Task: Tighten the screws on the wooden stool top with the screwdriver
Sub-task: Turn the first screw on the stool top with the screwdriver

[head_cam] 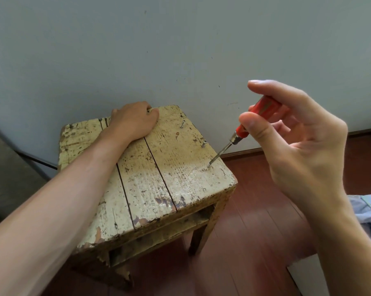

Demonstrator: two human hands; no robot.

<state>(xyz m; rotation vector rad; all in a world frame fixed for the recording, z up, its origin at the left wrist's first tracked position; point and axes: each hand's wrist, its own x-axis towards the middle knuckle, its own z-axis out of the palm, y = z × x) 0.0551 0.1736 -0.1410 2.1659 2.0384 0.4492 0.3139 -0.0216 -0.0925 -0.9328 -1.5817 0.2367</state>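
Nearest the lens, a bare left forearm is stretched diagonally up from the lower left, and pale striped cloth is bunched at the right edge above a reddish-brown plank floor. Farther in, the right hand is raised beside the stool; the glossy red handle of a slim screwdriver is pinched between its thumb and curled fingers, with the forefinger arched above. The thin steel shaft is slanted down and leftward, its tip set on a small screw near the right edge of the stool top. This top is built of broad rough planks coated in cream paint, chipped and worn to brown wood at the corners, with dark gaps between boards. A second screw and a third screw are seen farther back on the same plank, both standing proud and tilted. At the far edge the left hand is laid palm-down, its fingers hooked over the rim. Behind, a matte grey wall is met by a dark skirting board.
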